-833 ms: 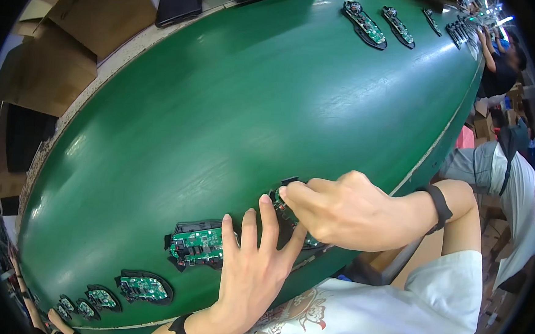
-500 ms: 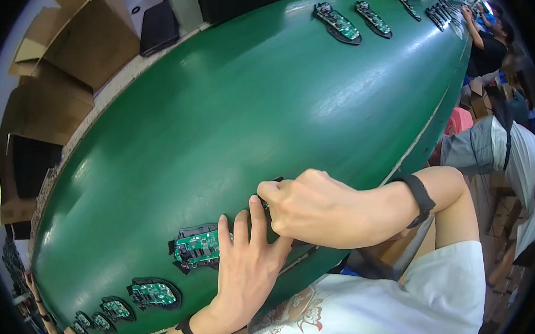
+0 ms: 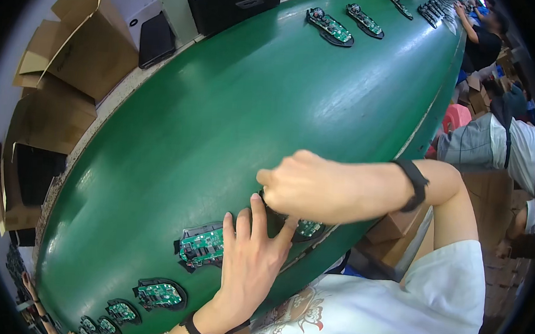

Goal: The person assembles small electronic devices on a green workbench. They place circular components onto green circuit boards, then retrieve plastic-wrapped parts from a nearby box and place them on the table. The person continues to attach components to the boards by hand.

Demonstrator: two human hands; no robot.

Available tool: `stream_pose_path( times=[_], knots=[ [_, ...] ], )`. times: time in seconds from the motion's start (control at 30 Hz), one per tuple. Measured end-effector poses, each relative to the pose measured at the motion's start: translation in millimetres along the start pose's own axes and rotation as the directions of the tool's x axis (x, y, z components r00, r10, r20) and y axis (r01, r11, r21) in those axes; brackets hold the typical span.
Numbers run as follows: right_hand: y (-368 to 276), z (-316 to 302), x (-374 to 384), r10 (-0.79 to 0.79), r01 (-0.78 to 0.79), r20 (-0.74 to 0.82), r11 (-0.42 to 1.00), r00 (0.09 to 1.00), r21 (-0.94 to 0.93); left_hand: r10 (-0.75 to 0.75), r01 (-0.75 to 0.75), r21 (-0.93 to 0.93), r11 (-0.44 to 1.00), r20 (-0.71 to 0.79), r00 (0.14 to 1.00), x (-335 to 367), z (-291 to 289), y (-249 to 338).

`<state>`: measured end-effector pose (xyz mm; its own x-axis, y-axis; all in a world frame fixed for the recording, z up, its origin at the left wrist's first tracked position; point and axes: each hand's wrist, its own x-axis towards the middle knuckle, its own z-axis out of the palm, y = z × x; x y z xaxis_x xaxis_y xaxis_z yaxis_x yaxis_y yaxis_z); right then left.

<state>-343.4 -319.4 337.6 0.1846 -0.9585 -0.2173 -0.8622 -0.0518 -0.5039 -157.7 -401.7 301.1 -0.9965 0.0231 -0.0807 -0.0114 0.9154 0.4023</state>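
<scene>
My left hand (image 3: 254,249) lies with its fingers stretched and spread. Its index fingertip and thumb rest at a black plastic housing with a green circuit board (image 3: 308,229), mostly covered by my hands. Over that housing my right hand (image 3: 300,184) is closed in a fist, slightly smeared by motion. Whatever its fingers pinch is hidden from view. Just left of my left hand is another circuit board in a black housing (image 3: 202,246), partly under the fingers. Further toward the lower left, a smaller-looking board in a rounded black housing (image 3: 160,294) lies on the green surface.
The long green belt-like worktop (image 3: 222,109) carries several more boards in housings, including one at the far end (image 3: 331,27). A black bin (image 3: 231,5) and open cardboard boxes (image 3: 94,40) stand along the left side. People are at the far right; another person's hand shows lower left.
My right hand has shifted slightly up and left, uncovering more of the green board beneath it. The worktop's boards appear slightly displaced as the view shifts.
</scene>
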Motion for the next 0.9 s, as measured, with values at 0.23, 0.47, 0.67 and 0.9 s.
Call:
stream_pose_path(
  times=[0.23,0.47,0.67,0.9],
  knots=[
    [-1,12,-3,0.006,-0.021,-0.136,0.994,0.991,-0.11,-0.013,0.013,0.013,1.0,0.003,1.0,2,-5,-1],
    [-20,67,-50,-0.071,-0.197,-0.397,0.78,0.915,-0.595,-0.003,0.004,0.028,1.0,-0.054,0.999,5,3,-3],
    [-8,53,-30,0.104,-0.24,-0.354,0.9,0.929,-0.364,-0.017,0.015,-0.047,0.999,-0.044,0.999,9,3,-6],
    [-23,61,-57,0.086,-0.269,-0.427,0.881,0.9,-0.39,-0.008,0.008,0.004,1.0,-0.057,0.998,14,5,-7]
  ],
)
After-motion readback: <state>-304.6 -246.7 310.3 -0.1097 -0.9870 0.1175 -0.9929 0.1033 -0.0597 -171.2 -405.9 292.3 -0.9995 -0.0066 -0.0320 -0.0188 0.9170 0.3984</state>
